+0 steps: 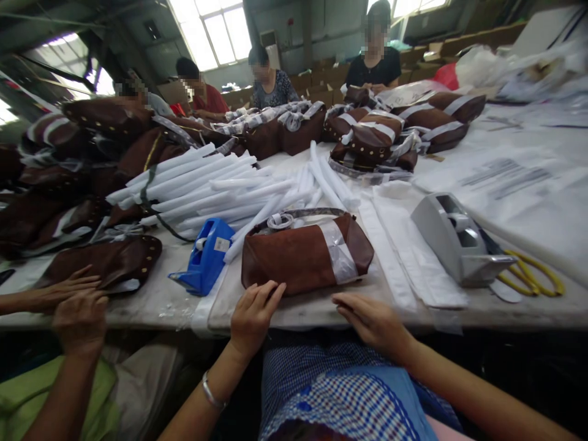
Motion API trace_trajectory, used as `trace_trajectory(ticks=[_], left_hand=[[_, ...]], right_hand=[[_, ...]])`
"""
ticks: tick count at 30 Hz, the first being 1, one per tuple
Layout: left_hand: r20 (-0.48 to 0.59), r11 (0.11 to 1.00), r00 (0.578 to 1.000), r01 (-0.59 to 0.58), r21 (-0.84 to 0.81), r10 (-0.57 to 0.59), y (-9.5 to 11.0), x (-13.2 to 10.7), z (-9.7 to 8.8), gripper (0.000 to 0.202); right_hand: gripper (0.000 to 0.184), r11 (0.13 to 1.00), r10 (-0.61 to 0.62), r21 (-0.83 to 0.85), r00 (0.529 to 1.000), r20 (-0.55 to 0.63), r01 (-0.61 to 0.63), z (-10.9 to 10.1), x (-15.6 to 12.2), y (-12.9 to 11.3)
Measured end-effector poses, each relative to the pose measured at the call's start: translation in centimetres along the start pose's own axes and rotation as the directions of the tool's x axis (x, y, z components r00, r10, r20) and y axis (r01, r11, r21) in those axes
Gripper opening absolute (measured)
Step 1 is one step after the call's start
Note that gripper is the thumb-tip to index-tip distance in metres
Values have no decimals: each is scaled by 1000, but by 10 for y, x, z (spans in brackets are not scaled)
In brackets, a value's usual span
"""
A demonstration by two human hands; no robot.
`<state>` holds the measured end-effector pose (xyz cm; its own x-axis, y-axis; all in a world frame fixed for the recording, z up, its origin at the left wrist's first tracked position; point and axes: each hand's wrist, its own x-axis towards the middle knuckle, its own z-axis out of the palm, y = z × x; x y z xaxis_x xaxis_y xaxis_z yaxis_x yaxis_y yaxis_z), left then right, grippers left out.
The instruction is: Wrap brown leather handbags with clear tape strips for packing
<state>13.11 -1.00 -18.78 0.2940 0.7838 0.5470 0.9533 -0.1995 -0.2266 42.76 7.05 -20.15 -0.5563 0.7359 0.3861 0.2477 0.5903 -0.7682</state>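
At the near edge of the pale table [303, 311], our left hand [256, 315] curls its fingertips against the lower edge of a brown bag [289, 257]; we cannot tell whether it grips. Our right hand [374, 321] lies loosely open just beside the bag, with nothing visible in it. The bag lies before us, a whitish band [340, 251] around its right part. On its left we have a blue tape dispenser [209, 257], on its right a grey tape dispenser [452, 239] and yellow-handled scissors [530, 272]. Beyond are white rolls [197, 184] and heaped brown bags [303, 135], their insides hidden from us. A co-worker's hands [80, 315] rest at our left; other people sit opposite, below bright windows [220, 37]. We cannot read the blue dispenser's label [222, 244] or the blurred print [505, 174] on the white sheeting.
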Motion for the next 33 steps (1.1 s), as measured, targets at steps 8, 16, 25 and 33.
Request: trace_trajectory(ticks=[8,16,25,33], left_hand=[[28,992,993,113,-58,-111,5,10,-2,47],[25,953,970,242,-182,-242,8,12,-8,44],[-73,966,971,213,-145,-226,15,16,4,43],[-124,983,989,65,-173,-87,25,4,24,64]], right_hand=[[13,175,634,880,734,241,-440,58,23,-20],[36,57,692,951,699,182,-304,83,54,-32],[71,248,532,903,829,175,-350,80,68,-52],[67,-53,650,959,720,244,-278,78,69,-67]])
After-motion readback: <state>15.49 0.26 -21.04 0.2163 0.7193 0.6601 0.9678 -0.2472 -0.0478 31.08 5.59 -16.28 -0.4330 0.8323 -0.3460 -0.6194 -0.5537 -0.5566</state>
